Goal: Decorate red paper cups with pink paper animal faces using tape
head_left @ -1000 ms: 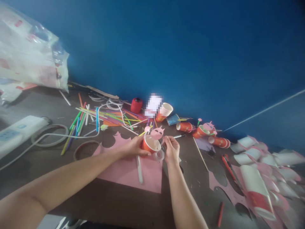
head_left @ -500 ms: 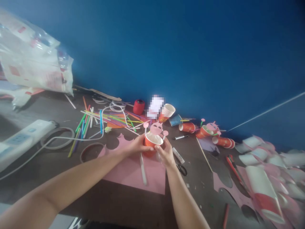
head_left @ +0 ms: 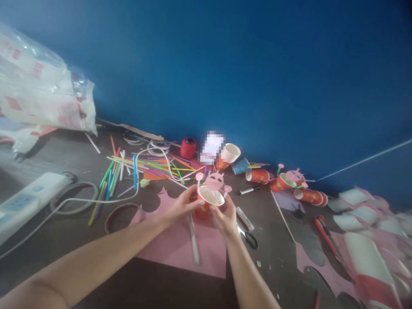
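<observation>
Between my two hands is a red paper cup (head_left: 205, 211) with a white inside. A pink paper horned face (head_left: 215, 181) rises from its far rim, flanked by two pink discs on short stems. My left hand (head_left: 187, 202) grips the cup's left side, its thumb near the front rim. On the opposite side, my right hand (head_left: 226, 216) is closed around the cup. Below lies a pink paper sheet (head_left: 180, 249) with cut-out curves and a thin whitish stick (head_left: 195, 244). Scissors (head_left: 249, 238) and a white tube (head_left: 245, 219) lie right of my right hand.
Coloured sticks (head_left: 116, 176) and a white cable (head_left: 80, 199) spread leftward, near a power strip (head_left: 32, 197). Behind stand stacked cups (head_left: 231, 154). To the right are another decorated cup (head_left: 280, 182), a red cutter (head_left: 328, 234), pink scraps (head_left: 334, 274) and bagged cups (head_left: 367, 253).
The view has shifted slightly, so the cup and most table items appear a little lower. Both hands still hold the cup in much the same way, and more of the scissors shows.
</observation>
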Motion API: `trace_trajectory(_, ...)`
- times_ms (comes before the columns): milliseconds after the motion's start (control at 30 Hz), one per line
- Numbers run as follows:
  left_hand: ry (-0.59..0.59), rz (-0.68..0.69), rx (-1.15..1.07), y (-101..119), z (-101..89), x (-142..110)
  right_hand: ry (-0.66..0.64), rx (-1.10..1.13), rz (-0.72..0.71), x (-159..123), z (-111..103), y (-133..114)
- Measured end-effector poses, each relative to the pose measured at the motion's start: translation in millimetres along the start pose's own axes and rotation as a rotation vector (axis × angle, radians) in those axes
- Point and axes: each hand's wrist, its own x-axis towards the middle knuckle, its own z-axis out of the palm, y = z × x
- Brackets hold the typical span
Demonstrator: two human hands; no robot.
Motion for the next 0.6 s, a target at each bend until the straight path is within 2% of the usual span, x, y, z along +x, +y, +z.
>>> trace_trajectory(100,0.140,-0.003,-0.078,3,2.0,2,-0.043,-0.023,0.012,0,-1,0)
trace_trajectory(200,0.227,-0.024,-0.132,8,3.5,4,-0.050,-0.065,0.008,-3,-5,3)
trace_trajectory(333,0.359,0.007,-0.072,14,1.6,5,-0.040,-0.125,-0.022,-6,-12,8)
trace_trajectory(467,0.424,0.017,0.025,14,-1.7,7,-0.025,-0.141,-0.024,-7,-13,9)
trace_trajectory(600,0.454,-0.013,0.025,13,-2.2,8,-0.022,-0.078,-0.016,-9,-9,4)
